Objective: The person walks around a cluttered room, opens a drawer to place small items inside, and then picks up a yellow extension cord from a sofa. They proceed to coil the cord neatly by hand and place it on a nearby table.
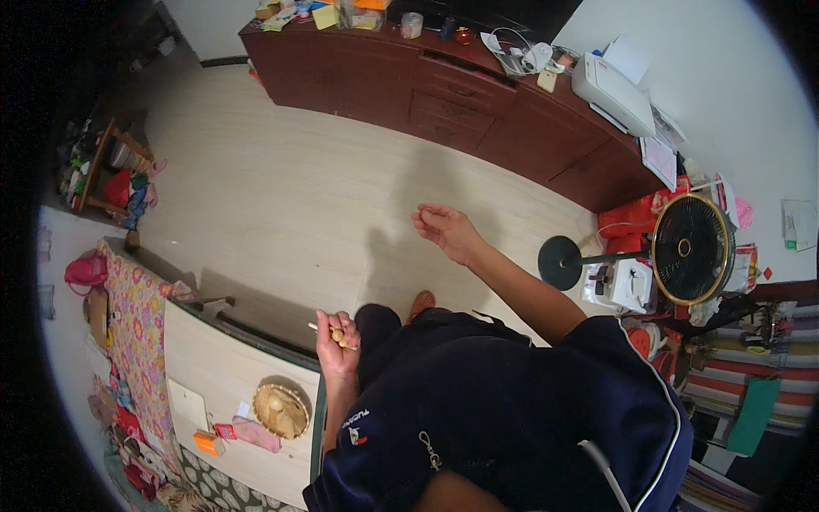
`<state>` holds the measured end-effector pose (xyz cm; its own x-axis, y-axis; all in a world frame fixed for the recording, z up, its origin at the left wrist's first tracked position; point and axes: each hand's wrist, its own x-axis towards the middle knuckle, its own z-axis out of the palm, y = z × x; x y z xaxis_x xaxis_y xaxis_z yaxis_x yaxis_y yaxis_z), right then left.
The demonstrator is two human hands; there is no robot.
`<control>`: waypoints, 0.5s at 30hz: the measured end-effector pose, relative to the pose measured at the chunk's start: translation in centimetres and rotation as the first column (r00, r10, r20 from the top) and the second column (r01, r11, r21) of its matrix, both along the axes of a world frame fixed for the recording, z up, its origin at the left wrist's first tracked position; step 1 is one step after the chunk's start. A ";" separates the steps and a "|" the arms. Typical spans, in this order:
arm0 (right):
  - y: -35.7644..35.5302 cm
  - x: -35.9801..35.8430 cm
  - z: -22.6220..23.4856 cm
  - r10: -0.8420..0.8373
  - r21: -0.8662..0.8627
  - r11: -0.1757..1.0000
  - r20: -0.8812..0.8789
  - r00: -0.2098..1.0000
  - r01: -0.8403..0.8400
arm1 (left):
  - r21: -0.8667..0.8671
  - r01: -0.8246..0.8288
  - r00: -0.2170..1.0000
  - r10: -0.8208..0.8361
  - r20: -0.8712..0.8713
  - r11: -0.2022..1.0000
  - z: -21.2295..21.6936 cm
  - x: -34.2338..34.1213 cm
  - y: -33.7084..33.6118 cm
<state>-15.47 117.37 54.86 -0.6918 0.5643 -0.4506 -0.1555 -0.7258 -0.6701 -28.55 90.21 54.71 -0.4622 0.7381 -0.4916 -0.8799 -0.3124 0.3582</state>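
My left hand [338,343] is closed around a small tan, knobbly thing [339,335] with a white stick-like end poking out beside the thumb. Its exact kind is too small to tell. It is held beside the edge of the pale table, near a round woven basket [302,427] with tan contents. My right hand [444,232] is raised over the floor, palm partly up, its fingers curled in towards the thumb. Whether anything small sits between those fingertips is hidden.
On the table [230,341] lie an orange box [208,442], a pink pouch [256,433] and a pale board [187,404]. A dark red cabinet [358,81] with a white printer [612,92] on top stands ahead. A standing fan [693,248] is at right.
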 end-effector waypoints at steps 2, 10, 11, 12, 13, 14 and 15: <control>4.4 -1.2 0.2 -0.065 0.000 0.998 0.004 0.998 0.065 | -0.013 0.038 0.999 -0.038 -0.012 0.999 0.0 -1.8 5.2; 19.3 -3.4 -4.8 -0.356 -0.223 0.911 0.000 0.934 0.347 | -0.123 0.359 0.933 -0.357 0.044 0.925 -2.6 -13.1 27.1; 21.0 -3.6 -5.7 -0.442 -0.242 0.875 -0.047 0.896 0.419 | -0.103 0.400 0.916 -0.397 0.051 0.911 -2.2 -14.6 30.4; 22.7 -3.5 -6.5 -0.470 -0.246 0.860 -0.037 0.882 0.448 | -0.091 0.440 0.898 -0.437 0.055 0.893 -1.5 -16.2 33.6; 24.1 -3.2 -7.2 -0.502 -0.258 0.840 -0.033 0.864 0.478 | -0.108 0.497 0.867 -0.498 0.018 0.861 -0.9 -17.5 36.5; 25.5 -3.1 -8.0 -0.532 -0.270 0.820 -0.029 0.846 0.505 | -0.091 0.538 0.840 -0.542 -0.027 0.838 0.0 -18.4 39.4; 26.9 -3.5 -8.1 -0.598 -0.328 0.767 -0.051 0.800 0.552 | -0.084 0.558 0.825 -0.563 -0.048 0.825 0.7 -19.2 41.9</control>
